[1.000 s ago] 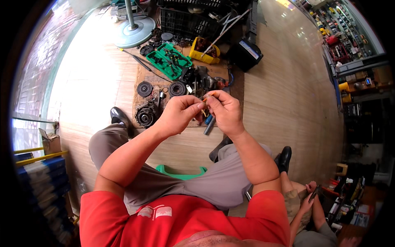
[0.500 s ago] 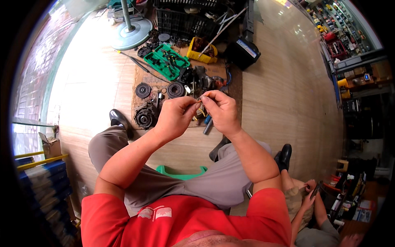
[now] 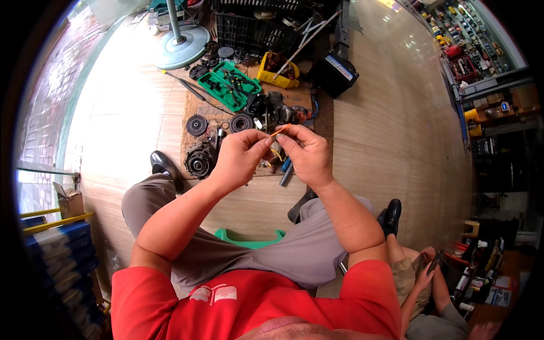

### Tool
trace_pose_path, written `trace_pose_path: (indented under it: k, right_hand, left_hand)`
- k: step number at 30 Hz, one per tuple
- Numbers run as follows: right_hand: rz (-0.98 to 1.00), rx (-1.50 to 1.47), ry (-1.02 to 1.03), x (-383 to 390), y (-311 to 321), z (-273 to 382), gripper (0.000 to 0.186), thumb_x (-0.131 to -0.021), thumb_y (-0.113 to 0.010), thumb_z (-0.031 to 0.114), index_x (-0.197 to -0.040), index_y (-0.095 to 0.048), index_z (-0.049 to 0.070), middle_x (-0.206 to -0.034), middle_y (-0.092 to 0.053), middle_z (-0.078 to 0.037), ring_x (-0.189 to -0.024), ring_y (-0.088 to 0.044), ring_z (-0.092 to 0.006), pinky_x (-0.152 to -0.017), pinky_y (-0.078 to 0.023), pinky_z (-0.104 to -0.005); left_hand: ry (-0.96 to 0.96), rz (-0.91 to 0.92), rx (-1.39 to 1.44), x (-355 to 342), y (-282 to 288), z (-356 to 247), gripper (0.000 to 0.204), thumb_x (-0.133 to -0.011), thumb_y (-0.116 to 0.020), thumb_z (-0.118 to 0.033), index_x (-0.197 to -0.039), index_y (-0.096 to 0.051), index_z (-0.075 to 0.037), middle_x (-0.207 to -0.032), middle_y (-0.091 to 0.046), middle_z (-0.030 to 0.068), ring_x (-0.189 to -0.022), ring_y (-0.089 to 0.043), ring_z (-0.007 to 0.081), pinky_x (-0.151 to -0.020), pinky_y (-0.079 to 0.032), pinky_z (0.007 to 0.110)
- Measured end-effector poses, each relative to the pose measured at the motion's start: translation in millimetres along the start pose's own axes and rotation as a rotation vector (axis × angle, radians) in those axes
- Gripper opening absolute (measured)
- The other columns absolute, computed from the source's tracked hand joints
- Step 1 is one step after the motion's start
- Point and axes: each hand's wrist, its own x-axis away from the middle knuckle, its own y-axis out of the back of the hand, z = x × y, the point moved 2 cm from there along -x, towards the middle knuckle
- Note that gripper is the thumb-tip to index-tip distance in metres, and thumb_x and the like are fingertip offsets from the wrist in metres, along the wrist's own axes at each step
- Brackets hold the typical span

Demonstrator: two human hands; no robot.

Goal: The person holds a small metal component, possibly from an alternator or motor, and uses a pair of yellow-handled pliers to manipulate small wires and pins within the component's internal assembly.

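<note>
A thin orange strip (image 3: 281,131) runs between my fingertips. My left hand (image 3: 239,157) pinches its near end between thumb and forefinger. Just to the right, my right hand (image 3: 309,156) pinches the strip too, and an orange end sticks out above its fingers. Both hands are raised over a cardboard sheet (image 3: 218,120) covered with parts. Left of my left hand lie a dark round machine part (image 3: 199,162), a black disc (image 3: 196,124) and a grooved black pulley (image 3: 241,124). Below my right hand lies a grey and blue tool (image 3: 287,172), partly hidden.
Beyond the parts lie an open green tool case (image 3: 218,89), a yellow bin (image 3: 276,79) and a black battery (image 3: 334,82). A stand's round base (image 3: 181,54) is at far left. A green stool (image 3: 249,242) shows beneath me. Another person's hand (image 3: 428,272) holds a dark object at right.
More of the orange strip shows now between and above my fingers. My hands have shifted very slightly, with both still pinching.
</note>
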Motion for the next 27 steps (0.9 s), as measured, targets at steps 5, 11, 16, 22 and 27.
trace_pose_path:
  k: [5, 11, 16, 22, 27]
  right_hand:
    - [-0.010, 0.066, -0.039, 1, -1, 0, 0.010, -0.091, -0.065, 0.005, -0.096, -0.065, -0.003, -0.080, -0.063, 0.001, -0.072, -0.051, -0.0037, -0.062, -0.043, -0.0202]
    - [0.041, -0.017, -0.071, -3, 7, 0, 0.010, -0.093, -0.064, 0.008, -0.095, -0.065, -0.001, -0.080, -0.063, 0.002, -0.071, -0.051, -0.0029, -0.063, -0.042, -0.0197]
    - [0.105, -0.054, -0.059, -3, 10, 2, 0.011, -0.093, -0.064, 0.010, -0.096, -0.065, -0.001, -0.079, -0.061, 0.003, -0.072, -0.049, -0.0026, -0.063, -0.041, -0.0193]
    - [0.070, -0.026, -0.080, -4, 7, -3, 0.011, -0.093, -0.064, 0.010, -0.095, -0.066, -0.001, -0.079, -0.060, 0.004, -0.071, -0.048, -0.0025, -0.062, -0.041, -0.0194]
    - [0.031, 0.030, -0.069, -2, 3, -4, 0.010, -0.094, -0.061, 0.008, -0.094, -0.066, -0.001, -0.081, -0.061, 0.003, -0.071, -0.050, -0.0025, -0.062, -0.041, -0.0194]
  left_hand:
    - [-0.041, -0.059, -0.052, 5, -5, -3, 0.019, -0.094, -0.061, -0.014, -0.092, -0.068, 0.004, -0.073, -0.070, 0.0076, -0.068, -0.066, 0.0092, -0.061, -0.051, 0.025]
    - [0.089, 0.204, 0.308, -1, -1, 5, 0.025, -0.098, -0.056, -0.019, -0.099, -0.066, 0.004, -0.079, -0.068, 0.0074, -0.074, -0.065, 0.0114, -0.070, -0.053, 0.027]
    - [0.236, 0.382, 0.558, -1, 1, 2, 0.026, -0.100, -0.054, -0.021, -0.099, -0.064, 0.002, -0.082, -0.067, 0.0079, -0.074, -0.064, 0.0134, -0.072, -0.053, 0.027]
    - [0.028, 0.156, 0.098, -1, -2, -2, 0.019, -0.094, -0.062, -0.016, -0.089, -0.066, 0.001, -0.071, -0.067, 0.0079, -0.064, -0.063, 0.0160, -0.063, -0.051, 0.028]
    - [-0.343, -0.089, -0.430, 5, -5, -10, 0.013, -0.090, -0.065, -0.011, -0.091, -0.068, 0.002, -0.071, -0.066, 0.0114, -0.061, -0.063, 0.0149, -0.058, -0.050, 0.030]
